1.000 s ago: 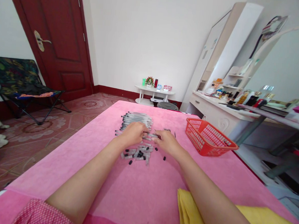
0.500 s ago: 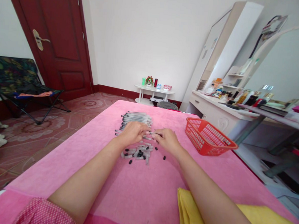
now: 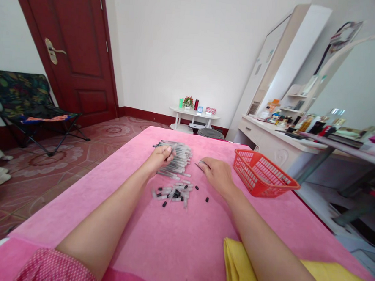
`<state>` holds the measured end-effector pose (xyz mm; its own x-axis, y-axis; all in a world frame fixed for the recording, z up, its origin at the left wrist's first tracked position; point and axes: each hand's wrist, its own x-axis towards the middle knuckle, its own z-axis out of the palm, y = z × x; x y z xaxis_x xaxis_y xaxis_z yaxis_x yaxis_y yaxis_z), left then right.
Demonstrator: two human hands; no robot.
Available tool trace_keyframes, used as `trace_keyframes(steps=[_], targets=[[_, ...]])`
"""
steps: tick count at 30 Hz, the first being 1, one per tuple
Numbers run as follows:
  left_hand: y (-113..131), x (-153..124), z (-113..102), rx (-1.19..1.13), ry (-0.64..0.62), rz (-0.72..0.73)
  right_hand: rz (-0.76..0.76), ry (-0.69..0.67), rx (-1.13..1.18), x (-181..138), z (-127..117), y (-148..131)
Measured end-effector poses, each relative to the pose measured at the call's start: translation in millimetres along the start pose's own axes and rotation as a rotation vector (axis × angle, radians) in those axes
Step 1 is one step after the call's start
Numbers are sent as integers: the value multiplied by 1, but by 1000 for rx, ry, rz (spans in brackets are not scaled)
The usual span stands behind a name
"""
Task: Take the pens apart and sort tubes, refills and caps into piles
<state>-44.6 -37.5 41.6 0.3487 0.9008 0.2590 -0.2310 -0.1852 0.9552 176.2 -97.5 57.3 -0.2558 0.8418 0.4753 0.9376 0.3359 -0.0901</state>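
Observation:
My left hand (image 3: 162,157) is closed, thumb on top, over the left side of a row of clear pens (image 3: 182,155) with dark ends. A short greyish, see-through piece, seemingly a pen barrel (image 3: 174,148), shows at its fingertips; the rest is hidden. To the right of the row, my right hand (image 3: 216,172) is low over the cloth, fingers curled. Thin dark sticks like pen refills (image 3: 199,166) show at its fingertips; the palm hides how many there are. Nearer me lies a loose pile of clear and black pen caps and plugs (image 3: 174,193).
Stray black plugs (image 3: 207,199) lie right of the pile on the pink cloth (image 3: 168,241). A red plastic basket (image 3: 264,175) stands at the table's right edge. Folded yellow cloth (image 3: 240,262) lies beneath my right forearm. A dressing table (image 3: 270,133) stands beyond the basket.
My hands, together over the pens before, are now apart. The left has moved left and slightly up; the right has shifted a little right. More of the pen row shows between them.

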Motion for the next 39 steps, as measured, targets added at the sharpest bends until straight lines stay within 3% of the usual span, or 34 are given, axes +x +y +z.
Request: trace_keyframes(steps=[4,8,13,15,20,25,32,37,39], targets=[[2,6,3,-412,157,6,66,-252,29,-1,16,-1],[2,8,7,-593,248,-25,54,-229,247,1,26,-5],[-2,6,16,-666,209,16,136,-240,802,7,29,-17],[-4,6,22,-671,202,38,168,-232,918,7,29,-21],[-9,6,28,-636,244,45,162,-53,921,8,29,-21],[-11,5,29,-614,239,16,245,-87,1010,9,30,-17],[-15,4,31,-601,268,16,232,140,712,8,34,-15],[-18,5,30,-589,267,30,193,-2,789,7,36,-13],[-17,5,30,-576,272,22,191,13,791,7,37,-13]])
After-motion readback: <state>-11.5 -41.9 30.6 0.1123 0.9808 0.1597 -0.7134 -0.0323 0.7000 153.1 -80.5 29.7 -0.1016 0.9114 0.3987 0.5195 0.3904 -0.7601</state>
